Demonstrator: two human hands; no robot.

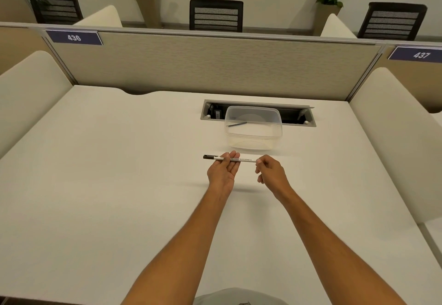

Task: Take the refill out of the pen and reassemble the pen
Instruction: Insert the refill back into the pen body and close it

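Observation:
A white whiteboard pen (246,159) with a black cap at its left end lies level above the desk, held between both hands. My left hand (223,173) is palm up with the pen's middle resting across its fingers. My right hand (270,171) pinches the pen's right end with fingertips. A thin dark refill (237,124) lies inside the clear plastic container (253,135) just beyond the hands.
The white desk (119,185) is bounded by a beige partition (215,63) at the back and cream side panels. An open cable tray (296,116) sits behind the container. Black chairs and plants stand beyond the partition.

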